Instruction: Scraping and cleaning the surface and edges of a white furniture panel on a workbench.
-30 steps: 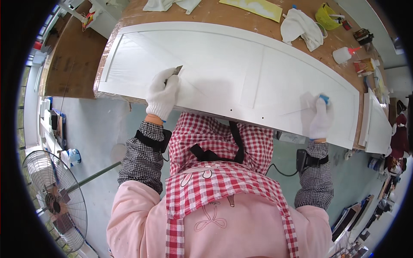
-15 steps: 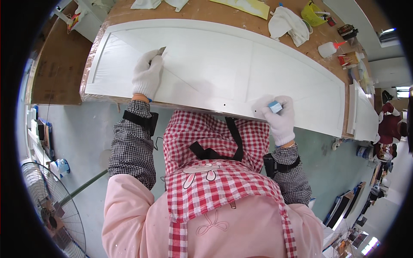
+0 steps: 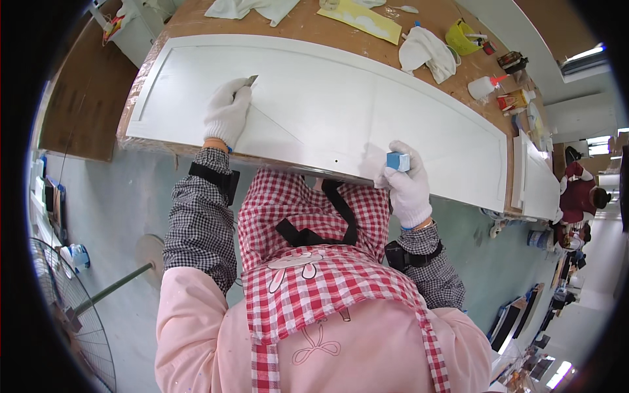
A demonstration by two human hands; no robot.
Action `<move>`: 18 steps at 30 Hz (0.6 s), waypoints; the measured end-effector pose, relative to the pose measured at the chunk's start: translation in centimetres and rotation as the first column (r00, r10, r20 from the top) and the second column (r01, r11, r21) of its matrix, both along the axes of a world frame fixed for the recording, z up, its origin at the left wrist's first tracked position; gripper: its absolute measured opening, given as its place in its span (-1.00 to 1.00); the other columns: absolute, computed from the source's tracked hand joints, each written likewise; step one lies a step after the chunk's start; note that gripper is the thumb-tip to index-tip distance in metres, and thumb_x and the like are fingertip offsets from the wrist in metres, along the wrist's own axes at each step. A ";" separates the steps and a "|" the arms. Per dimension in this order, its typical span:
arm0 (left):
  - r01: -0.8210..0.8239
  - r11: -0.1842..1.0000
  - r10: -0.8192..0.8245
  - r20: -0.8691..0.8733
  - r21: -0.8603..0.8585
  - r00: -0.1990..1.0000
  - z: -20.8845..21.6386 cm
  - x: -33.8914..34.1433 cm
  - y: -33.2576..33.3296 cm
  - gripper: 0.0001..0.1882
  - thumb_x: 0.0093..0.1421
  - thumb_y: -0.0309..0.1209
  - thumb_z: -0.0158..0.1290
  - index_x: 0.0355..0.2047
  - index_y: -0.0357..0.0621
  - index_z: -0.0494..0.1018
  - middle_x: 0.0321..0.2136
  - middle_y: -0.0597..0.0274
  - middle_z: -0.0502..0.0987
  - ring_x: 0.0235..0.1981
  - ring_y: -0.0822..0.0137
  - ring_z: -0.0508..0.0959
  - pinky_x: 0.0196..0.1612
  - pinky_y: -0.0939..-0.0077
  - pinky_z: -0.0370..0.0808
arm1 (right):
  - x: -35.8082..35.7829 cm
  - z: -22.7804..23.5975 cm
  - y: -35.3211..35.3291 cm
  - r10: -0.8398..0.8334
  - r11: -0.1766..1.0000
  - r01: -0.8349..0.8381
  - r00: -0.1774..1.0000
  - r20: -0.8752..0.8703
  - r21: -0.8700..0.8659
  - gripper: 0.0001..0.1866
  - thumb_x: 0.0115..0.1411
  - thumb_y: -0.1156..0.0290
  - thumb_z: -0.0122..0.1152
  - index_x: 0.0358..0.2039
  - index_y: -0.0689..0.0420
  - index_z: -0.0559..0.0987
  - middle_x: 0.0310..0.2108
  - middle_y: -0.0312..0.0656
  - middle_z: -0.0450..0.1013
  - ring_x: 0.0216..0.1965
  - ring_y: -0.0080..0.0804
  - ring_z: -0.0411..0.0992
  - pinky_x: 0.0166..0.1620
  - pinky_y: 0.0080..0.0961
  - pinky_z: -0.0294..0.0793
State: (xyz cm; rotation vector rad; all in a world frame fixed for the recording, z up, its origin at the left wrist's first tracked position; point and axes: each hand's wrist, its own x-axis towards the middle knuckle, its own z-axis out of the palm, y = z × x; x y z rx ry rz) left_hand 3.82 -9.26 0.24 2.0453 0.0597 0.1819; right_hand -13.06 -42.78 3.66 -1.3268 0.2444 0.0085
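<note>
A long white framed panel [image 3: 314, 98] lies on the brown workbench in front of me. On its left part rests my left hand [image 3: 226, 112] in a white glove, closed round a small grey flat piece like a scraper blade [image 3: 251, 80]. Only the tip of that piece shows past the fingers. My right hand [image 3: 409, 193], also gloved, is closed on a small blue block [image 3: 398, 162] over the panel's near edge. The block seems held off the surface, its shadow falling on the panel. A thin line runs across the panel right of my left hand.
Farther back on the bench [image 3: 298, 26] lie a white cloth [image 3: 427, 52], a yellow sheet [image 3: 360, 21], a lime-yellow tub [image 3: 462, 37] and a white squeeze bottle [image 3: 483, 86] with a red tip. A standing fan [image 3: 75, 327] is at lower left. Another person [image 3: 580, 190] is at far right.
My right hand has moved a little left with the blue block, which is turned and shows more of its face. The left hand stays at nearly the same spot. The whole view has shifted slightly.
</note>
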 end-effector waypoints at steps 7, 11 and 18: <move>0.014 0.999 -0.018 0.075 0.052 0.997 -0.3 0.1 0.0 -0.61 0.32 -0.24 0.01 0.01 -0.24 0.56 -0.14 -0.03 0.62 -0.11 0.13 0.59 0.00 0.37 0.48 | 0.2 -0.5 0.8 0.081 0.986 -0.087 0.996 0.048 0.143 -0.59 0.12 0.70 0.18 -0.05 0.10 0.32 -0.22 -0.12 0.49 -0.33 -0.31 0.56 -0.28 -0.39 0.63; -0.003 1.000 0.003 0.002 0.010 1.000 -0.1 0.0 0.0 -0.62 0.33 -0.24 0.00 0.01 -0.23 0.56 -0.13 -0.03 0.62 -0.10 0.12 0.59 0.02 0.37 0.48 | 1.0 -1.0 0.3 0.175 0.981 -0.178 0.984 0.046 0.079 -0.58 0.11 0.67 0.19 -0.08 0.05 0.29 -0.27 -0.16 0.46 -0.37 -0.37 0.52 -0.33 -0.41 0.59; -0.011 0.999 0.008 0.052 0.051 0.999 0.0 -0.5 0.0 -0.63 0.33 -0.26 0.00 0.02 -0.23 0.55 -0.13 -0.02 0.62 -0.11 0.14 0.60 0.00 0.38 0.49 | 2.0 -0.4 -0.7 0.170 0.892 -0.154 0.985 0.001 -0.424 -0.63 0.11 0.67 0.14 -0.08 0.08 0.38 -0.28 -0.30 0.40 -0.29 -0.54 0.43 -0.28 -0.58 0.48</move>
